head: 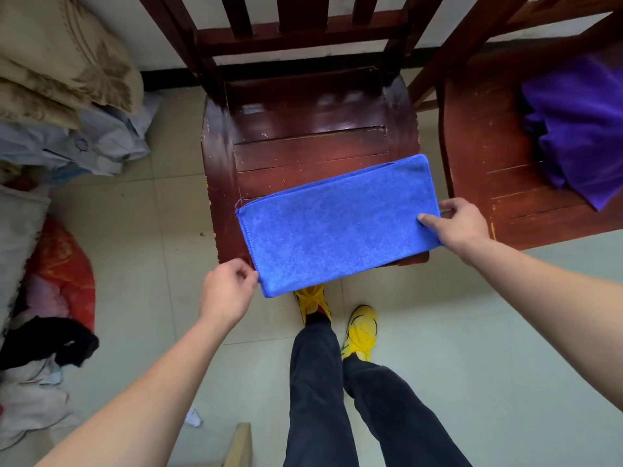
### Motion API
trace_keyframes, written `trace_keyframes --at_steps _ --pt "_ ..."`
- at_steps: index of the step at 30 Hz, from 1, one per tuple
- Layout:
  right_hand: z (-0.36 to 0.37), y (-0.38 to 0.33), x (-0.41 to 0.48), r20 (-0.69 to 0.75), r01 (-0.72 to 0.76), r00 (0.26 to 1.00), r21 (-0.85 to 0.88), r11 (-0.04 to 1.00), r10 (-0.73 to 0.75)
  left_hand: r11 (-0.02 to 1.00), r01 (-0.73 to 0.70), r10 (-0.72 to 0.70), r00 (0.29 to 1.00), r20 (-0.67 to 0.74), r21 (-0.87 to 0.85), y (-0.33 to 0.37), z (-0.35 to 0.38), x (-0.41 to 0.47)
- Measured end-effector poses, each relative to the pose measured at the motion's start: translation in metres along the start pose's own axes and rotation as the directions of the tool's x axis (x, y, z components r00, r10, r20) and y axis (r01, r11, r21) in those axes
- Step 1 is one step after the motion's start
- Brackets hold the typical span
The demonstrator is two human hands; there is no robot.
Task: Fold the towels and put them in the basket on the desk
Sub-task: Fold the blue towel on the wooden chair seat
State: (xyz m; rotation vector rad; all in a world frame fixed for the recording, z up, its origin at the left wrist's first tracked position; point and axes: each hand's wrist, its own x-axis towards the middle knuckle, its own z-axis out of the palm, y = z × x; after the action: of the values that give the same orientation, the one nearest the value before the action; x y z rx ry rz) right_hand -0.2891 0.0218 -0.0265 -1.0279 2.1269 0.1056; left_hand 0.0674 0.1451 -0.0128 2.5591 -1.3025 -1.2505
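A blue towel (337, 224), folded into a long rectangle, lies on the front of a dark wooden chair seat (303, 139), its near corner hanging over the seat's edge. My left hand (229, 291) pinches the towel's near left corner. My right hand (462, 224) pinches the right short edge, thumb on top. A crumpled purple towel (576, 129) sits on a second wooden chair (499, 183) to the right. No basket or desk is in view.
Piled bedding and clothes (60, 96) and bags (57, 264) line the left side on the tiled floor. My legs and yellow shoes (360, 328) stand just in front of the chair. A wooden edge (239, 443) shows at the bottom.
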Motion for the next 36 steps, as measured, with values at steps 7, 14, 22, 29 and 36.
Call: trace_keyframes --at_steps 7,14,22,29,36 --pt "-0.001 -0.019 0.014 0.071 0.005 0.997 0.035 0.999 -0.008 0.696 -0.474 0.412 0.879 0.241 0.539 0.048 0.016 0.023" --pt "-0.043 -0.044 0.009 -0.032 0.204 0.978 0.349 0.915 -0.206 0.667 -0.416 0.313 0.909 0.274 0.619 0.063 -0.004 0.066" --pt "-0.028 -0.109 -0.085 0.164 0.513 0.821 0.209 0.832 -0.547 0.857 -0.257 0.233 0.966 0.108 0.448 0.037 -0.035 0.043" --pt "0.084 -0.136 -0.119 0.276 0.668 0.734 -0.13 0.733 -0.621 0.947 -0.116 0.111 0.993 0.034 0.3 -0.004 -0.059 0.027" --pt "0.143 -0.125 -0.12 0.484 0.603 0.728 -0.114 0.79 -0.486 0.963 -0.151 0.162 0.986 -0.028 0.221 -0.018 -0.064 0.029"
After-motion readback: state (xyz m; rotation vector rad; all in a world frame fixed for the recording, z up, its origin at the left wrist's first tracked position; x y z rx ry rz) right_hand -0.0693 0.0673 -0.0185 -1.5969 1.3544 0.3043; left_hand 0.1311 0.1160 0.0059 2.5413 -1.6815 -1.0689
